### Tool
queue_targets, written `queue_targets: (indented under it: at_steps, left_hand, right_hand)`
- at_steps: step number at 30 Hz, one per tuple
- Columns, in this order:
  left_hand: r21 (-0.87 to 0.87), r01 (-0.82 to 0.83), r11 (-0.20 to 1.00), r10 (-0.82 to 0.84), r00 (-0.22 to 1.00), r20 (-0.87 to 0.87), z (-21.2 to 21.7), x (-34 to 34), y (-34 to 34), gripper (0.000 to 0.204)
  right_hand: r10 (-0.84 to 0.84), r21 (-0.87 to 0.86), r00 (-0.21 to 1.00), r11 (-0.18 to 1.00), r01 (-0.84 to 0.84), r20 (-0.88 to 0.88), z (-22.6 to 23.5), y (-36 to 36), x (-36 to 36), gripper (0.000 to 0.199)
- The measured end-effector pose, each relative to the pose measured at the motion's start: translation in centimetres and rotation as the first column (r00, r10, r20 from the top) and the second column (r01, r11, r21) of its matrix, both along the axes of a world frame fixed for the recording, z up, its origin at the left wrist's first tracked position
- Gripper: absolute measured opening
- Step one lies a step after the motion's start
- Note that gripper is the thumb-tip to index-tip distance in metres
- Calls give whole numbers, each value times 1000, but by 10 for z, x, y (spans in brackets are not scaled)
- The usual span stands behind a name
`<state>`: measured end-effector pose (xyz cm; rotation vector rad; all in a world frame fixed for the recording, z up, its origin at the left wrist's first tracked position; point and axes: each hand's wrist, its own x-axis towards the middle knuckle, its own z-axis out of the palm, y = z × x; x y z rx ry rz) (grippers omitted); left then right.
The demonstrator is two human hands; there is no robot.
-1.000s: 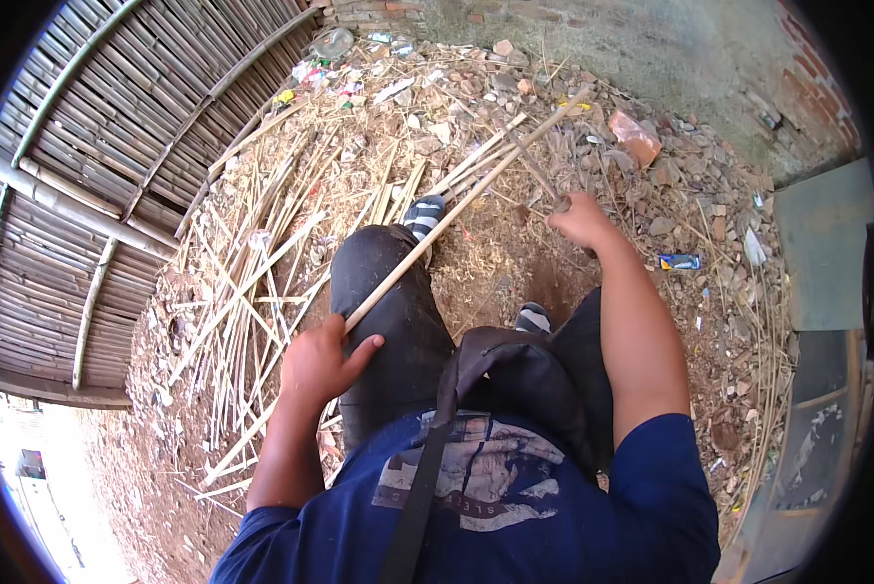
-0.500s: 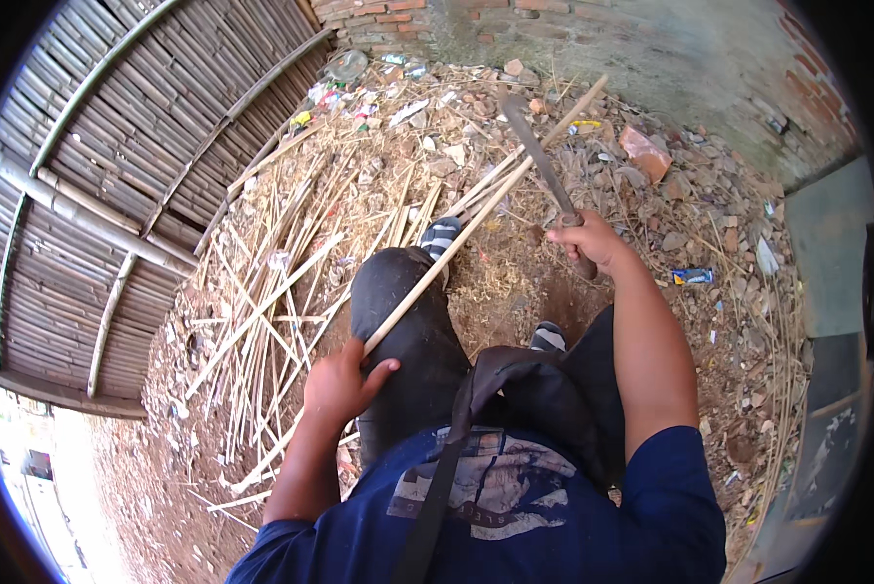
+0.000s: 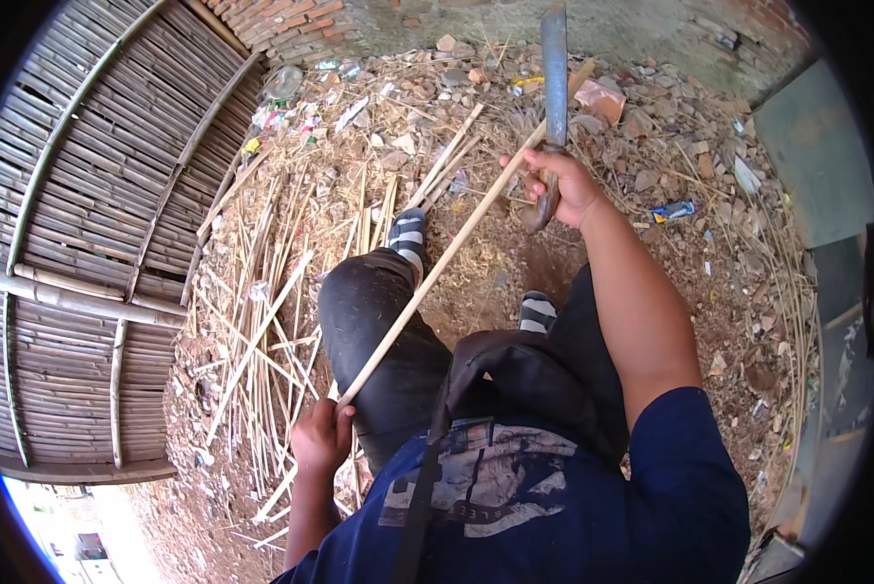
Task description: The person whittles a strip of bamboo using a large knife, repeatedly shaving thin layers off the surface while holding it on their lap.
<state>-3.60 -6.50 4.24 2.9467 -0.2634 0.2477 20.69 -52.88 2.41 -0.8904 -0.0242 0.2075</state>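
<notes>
A long pale bamboo strip (image 3: 444, 255) slants from lower left to upper right across my left thigh. My left hand (image 3: 322, 436) is closed round its near end. In my right hand (image 3: 565, 187) is the dark wooden handle of a machete, its broad grey blade (image 3: 556, 78) pointing away from me. The blade crosses the far part of the strip; whether the edge touches it I cannot tell. My right fingers reach close to the strip beside the handle.
Several loose bamboo strips (image 3: 261, 331) lie in a heap on the ground at my left. Past them stands a bamboo-slat wall (image 3: 76, 195). Rubble and litter, with a blue wrapper (image 3: 672, 211), cover the ground toward the brick wall (image 3: 398, 21). Grey panels (image 3: 817, 156) stand at right.
The machete has turned from slanting left to nearly upright, and its blade now crosses the strip's far end. My right hand has risen toward the strip. My left hand sits a little lower.
</notes>
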Motion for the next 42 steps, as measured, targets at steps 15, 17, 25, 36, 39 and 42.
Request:
queue_targets:
  at_steps: [15, 17, 25, 36, 39, 42]
  left_hand:
    - [-161, 308, 937, -270, 937, 223, 50, 58, -104, 51]
    - [-182, 338, 923, -290, 925, 246, 53, 71, -119, 51]
    - [-366, 216, 905, -270, 957, -103, 48, 108, -137, 26]
    - [-559, 6, 829, -219, 924, -314, 47, 131, -145, 31]
    - [-546, -20, 838, -172, 939, -298, 47, 135, -147, 33]
    - [-468, -46, 883, -116, 943, -312, 53, 139, -162, 35]
  right_hand:
    - [57, -45, 992, 998, -52, 109, 14, 13, -11, 23]
    - [81, -113, 989, 991, -67, 128, 19, 18, -14, 23]
    - [107, -390, 983, 920, -41, 149, 20, 23, -19, 21]
    - [208, -883, 935, 437, 174, 287, 3, 30, -18, 21]
    - [334, -968, 922, 215, 127, 195, 32, 37, -30, 32]
    - [381, -977, 904, 155, 146, 195, 38, 36, -40, 36]
